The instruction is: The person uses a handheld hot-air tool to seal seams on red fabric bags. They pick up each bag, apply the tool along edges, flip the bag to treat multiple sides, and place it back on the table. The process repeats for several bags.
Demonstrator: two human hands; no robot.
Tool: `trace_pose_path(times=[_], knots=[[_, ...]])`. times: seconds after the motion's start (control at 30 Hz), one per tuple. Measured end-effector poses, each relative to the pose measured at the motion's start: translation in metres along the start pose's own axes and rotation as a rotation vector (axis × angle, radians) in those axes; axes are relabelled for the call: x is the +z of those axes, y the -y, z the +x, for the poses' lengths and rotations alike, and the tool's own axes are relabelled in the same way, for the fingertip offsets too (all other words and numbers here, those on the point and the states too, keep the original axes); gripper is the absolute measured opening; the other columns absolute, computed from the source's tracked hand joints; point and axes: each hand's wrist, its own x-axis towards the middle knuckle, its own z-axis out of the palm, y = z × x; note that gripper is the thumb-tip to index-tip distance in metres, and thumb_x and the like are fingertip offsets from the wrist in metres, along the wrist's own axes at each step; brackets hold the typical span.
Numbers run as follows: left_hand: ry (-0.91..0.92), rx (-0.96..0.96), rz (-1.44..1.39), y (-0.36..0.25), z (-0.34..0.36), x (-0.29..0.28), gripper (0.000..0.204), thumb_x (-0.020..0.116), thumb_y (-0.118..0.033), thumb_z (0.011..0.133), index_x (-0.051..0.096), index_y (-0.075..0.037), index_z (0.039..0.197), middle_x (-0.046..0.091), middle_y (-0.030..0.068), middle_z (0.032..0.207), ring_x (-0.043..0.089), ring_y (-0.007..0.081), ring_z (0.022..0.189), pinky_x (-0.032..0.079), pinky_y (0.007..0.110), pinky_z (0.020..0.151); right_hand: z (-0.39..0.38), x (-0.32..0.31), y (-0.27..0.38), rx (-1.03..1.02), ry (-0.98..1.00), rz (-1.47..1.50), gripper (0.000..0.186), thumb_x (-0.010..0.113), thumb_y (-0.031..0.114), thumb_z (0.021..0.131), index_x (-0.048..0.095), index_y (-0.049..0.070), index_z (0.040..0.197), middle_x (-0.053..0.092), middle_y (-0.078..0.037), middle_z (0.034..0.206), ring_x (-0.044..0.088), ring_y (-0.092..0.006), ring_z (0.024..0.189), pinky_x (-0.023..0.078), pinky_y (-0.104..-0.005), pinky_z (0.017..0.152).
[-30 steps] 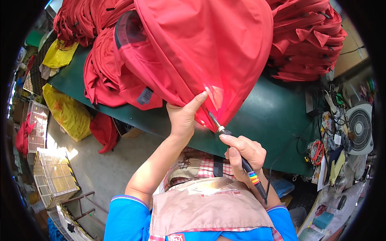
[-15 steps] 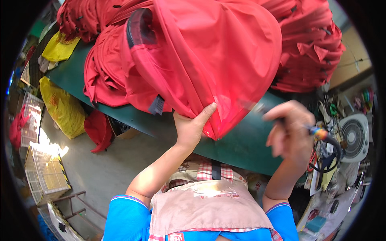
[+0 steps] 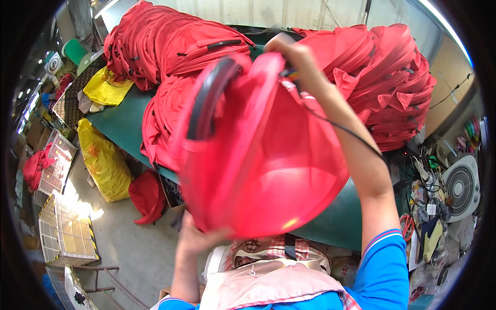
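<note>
Lifted off the green surface (image 3: 129, 129), the red fabric hoop bag (image 3: 263, 155) now tilts up; left hand (image 3: 194, 238) grips its lower rim, right hand (image 3: 292, 51) closed on a corded tool at its top.

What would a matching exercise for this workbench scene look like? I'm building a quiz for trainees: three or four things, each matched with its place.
Things:
1. round red fabric piece with a black band
2. yellow plastic sack
3. white round fan
4. heap of folded red fabric pieces

Places:
A. on the floor, left of the green table
B. far right, beside the table
C. held up in both hands
D. on the table, right side

Pairs: 1-C, 2-A, 3-B, 4-D
</note>
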Motion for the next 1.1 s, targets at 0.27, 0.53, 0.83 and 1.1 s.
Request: trace_pose_path(times=[0.27, 0.53, 0.83, 1.1], knots=[[-0.475, 0.032, -0.522, 0.049, 0.076, 0.087, 0.039, 0.057, -0.02, 0.102, 0.048, -0.003, 0.136, 0.058, 0.0101, 0.126, 0.057, 0.0232, 0.115, 0.046, 0.042, 0.102, 0.011, -0.021, 0.208, -0.119, -0.904, 0.013, 0.041, 0.068, -0.008, 0.088, 0.05, 0.004, 0.122, 0.06, -0.007, 0.098, 0.057, -0.01, 0.07, 0.048, -0.0191, 0.06], [-0.105, -0.011, -1.359, 0.011, 0.102, 0.127, 0.055, 0.057, -0.033, 0.103, 0.04, -0.005, 0.148, 0.053, 0.0126, 0.146, 0.051, 0.0281, 0.135, 0.043, 0.048, 0.112, -0.089, -0.006, 0.09, -0.196, -0.593, -0.342, 0.037, 0.071, -0.002, 0.086, 0.054, 0.009, 0.117, 0.067, -0.008, 0.128, 0.064, -0.0168, 0.11, 0.048, -0.0308, 0.085], [0.156, -0.227, -0.724, 0.015, 0.1, 0.138, 0.067, 0.084, -0.006, 0.078, 0.053, -0.001, 0.136, 0.064, 0.0093, 0.127, 0.062, 0.0196, 0.116, 0.05, 0.036, 0.099, -0.112, 0.061, 0.08, 0.093, -0.387, -0.01, 0.034, 0.073, 0.009, 0.092, 0.052, 0.008, 0.118, 0.067, -0.014, 0.132, 0.069, -0.0238, 0.096, 0.049, -0.0345, 0.095], [0.139, -0.181, -0.598, 0.026, 0.091, 0.121, 0.054, 0.083, -0.014, 0.083, 0.059, 0.001, 0.13, 0.066, 0.0078, 0.123, 0.062, 0.018, 0.114, 0.05, 0.034, 0.098, -0.227, 0.004, 0.059, 0.314, -0.421, -0.869, 0.025, 0.07, 0.024, 0.095, 0.057, 0.013, 0.113, 0.068, -0.004, 0.132, 0.055, -0.0269, 0.131, 0.014, -0.0597, 0.119]])
